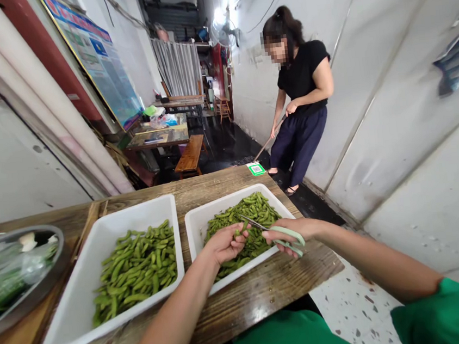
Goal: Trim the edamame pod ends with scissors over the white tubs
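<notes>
Above the right white tray (191,228), my left hand (227,244) pinches a green edamame pod (241,230) between thumb and fingers. My right hand (287,234) is closed round the pale green handles of a pair of scissors (287,236). The scissor blades point left, close to the pod, and look slightly apart. Many edamame pods (258,207) fill the tray below both hands. To the left stands a second, larger white tray (74,298), with a heap of pods (140,263) toward its right side.
A metal basin (56,278) with bagged green vegetables sits at the table's left end. A green QR card (256,169) lies at the wooden table's (214,182) far edge. Beyond it, a person (300,88) holds a long stick. A bench (190,153) and further tables stand behind.
</notes>
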Available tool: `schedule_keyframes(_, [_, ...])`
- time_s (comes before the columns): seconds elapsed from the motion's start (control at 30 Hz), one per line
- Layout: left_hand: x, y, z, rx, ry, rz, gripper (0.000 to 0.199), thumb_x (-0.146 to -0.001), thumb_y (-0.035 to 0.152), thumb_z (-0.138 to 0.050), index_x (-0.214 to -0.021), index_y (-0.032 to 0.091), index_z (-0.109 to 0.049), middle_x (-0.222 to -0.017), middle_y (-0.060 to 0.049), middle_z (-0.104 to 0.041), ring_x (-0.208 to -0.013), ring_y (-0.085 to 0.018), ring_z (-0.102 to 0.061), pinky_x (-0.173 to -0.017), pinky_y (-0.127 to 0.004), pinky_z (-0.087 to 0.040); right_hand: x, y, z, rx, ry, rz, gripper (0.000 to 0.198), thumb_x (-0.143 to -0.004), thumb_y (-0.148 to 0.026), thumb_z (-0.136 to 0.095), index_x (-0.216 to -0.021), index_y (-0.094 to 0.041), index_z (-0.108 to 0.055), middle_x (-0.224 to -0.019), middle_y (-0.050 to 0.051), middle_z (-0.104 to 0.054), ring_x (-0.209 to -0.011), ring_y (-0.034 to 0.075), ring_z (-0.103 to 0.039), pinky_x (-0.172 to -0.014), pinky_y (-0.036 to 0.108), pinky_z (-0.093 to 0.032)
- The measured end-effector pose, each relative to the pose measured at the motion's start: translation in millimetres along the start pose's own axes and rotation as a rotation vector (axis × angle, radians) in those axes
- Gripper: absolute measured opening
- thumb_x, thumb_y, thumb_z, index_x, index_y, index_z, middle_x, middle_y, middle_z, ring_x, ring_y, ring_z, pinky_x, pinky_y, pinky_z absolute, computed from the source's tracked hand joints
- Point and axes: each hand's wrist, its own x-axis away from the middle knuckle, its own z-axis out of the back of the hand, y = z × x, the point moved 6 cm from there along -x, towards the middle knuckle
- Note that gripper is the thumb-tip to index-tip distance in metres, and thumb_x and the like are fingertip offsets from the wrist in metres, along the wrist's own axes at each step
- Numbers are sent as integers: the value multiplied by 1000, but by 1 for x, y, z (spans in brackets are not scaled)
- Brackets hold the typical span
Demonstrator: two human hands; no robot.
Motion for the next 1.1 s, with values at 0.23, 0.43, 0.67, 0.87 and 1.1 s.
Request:
schedule_keyframes(0.23, [0, 0, 3, -19, 8, -22, 11, -79, 2, -43, -83, 8, -52, -62, -1, -47, -37, 0, -35, -30, -6, -21, -6, 4, 4, 51, 50, 69, 50, -71, -65, -48, -68, -15, -47, -46, -5, -46, -33, 7, -45, -30, 17, -39])
schedule_keyframes(0.43, [3, 4, 3, -147, 80, -114, 6, -81, 12, -48, -82, 9, -54, -61, -1, -49, -37, 0, -35, -30, -8, -20, -6, 7, 11, 168, 55, 129, 47, -72, -63, -49, -66, -16, -45, -51, -3, -49, -38, 8, -48, -33, 17, -39])
schedule_keyframes(0.67, [8, 3, 3, -367, 200, -146, 12, -76, 20, -55, -72, 9, -55, -56, -1, -51, -37, -1, -35, -32, -11, -16, -6, 9, 9, 209, 101, 102, 46, -68, -59, -56, -60, -16, -44, -44, -5, -42, -34, 7, -41, -30, 17, -34])
schedule_keyframes(0.87, [66, 61, 13, -1269, 688, -559, 25, -75, 32, -46, -84, 15, -64, -78, -6, -66, -57, -14, -57, -55, -25, -43, -7, 21, 17, 147, 139, 127, 40, -69, -54, -59, -72, -15, -52, -52, -4, -47, -38, 7, -45, -32, 16, -34])
schedule_keyframes(1.1, [137, 119, 74, -1978, 1159, -145, 30, -71, 35, -50, -83, 12, -66, -98, -19, -62, -88, -31, -60, -76, -38, -43, -9, 36, 27, 64, 159, 140, 42, -68, -56, -59, -77, -15, -53, -51, -5, -45, -38, 7, -43, -32, 16, -32])
